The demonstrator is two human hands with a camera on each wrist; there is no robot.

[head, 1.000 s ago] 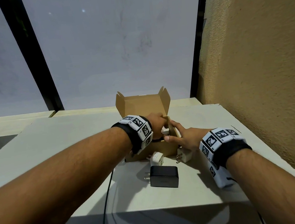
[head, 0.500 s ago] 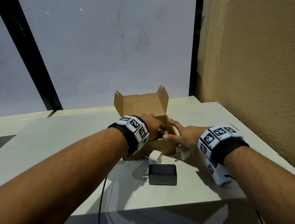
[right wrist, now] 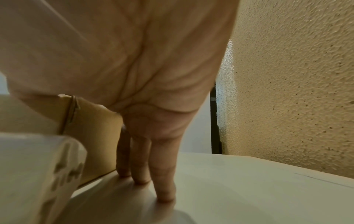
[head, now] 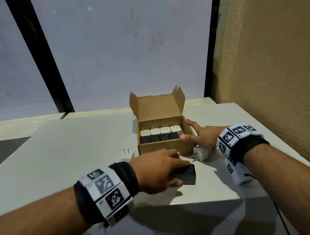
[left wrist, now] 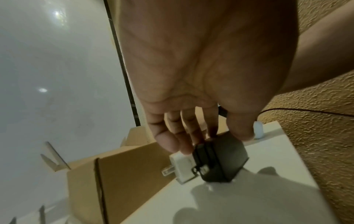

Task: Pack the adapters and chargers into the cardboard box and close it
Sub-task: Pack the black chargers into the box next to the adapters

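Our left hand takes the black charger; the box is nearly full.

The cardboard box shows no free slot, so the black charger pinched in our left hand could jam; our right hand, fingers spread, braces the box wall. White adapters lie just outside.

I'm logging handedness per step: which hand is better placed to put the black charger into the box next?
Left. The left hand already grips the black charger on the table, just before the box. The right hand lies flat against the box's right side, steadying it.
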